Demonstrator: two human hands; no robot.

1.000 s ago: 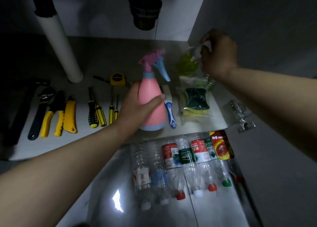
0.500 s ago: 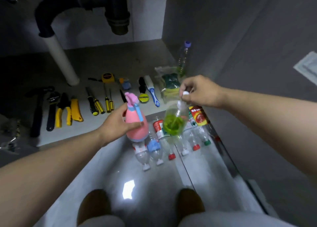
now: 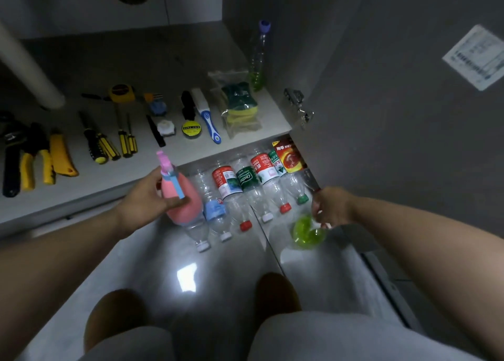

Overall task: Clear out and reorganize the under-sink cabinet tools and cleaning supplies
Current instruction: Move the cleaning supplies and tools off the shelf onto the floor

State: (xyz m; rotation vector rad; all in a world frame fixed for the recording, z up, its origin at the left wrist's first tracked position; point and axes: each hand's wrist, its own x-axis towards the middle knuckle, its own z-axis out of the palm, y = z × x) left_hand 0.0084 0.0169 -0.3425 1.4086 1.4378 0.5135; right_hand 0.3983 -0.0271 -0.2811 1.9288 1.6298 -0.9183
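L hand (image 3: 144,197) holds pink sprayer (image 3: 185,205) abt upright, R hand (image 3: 331,206) green btl (image 3: 308,232).

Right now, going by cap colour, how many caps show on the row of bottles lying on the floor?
White caps: 3
Red caps: 2
Green cap: 1
Total: 6
The dark bottle at the row's right end is left out; its cap cannot be made out.

Pink spray bottle (image 3: 183,202) in left hand (image 3: 148,197), green-liquid bottle (image 3: 308,231) in right hand (image 3: 331,208), above floor (image 3: 231,279) bottles (image 3: 245,186).
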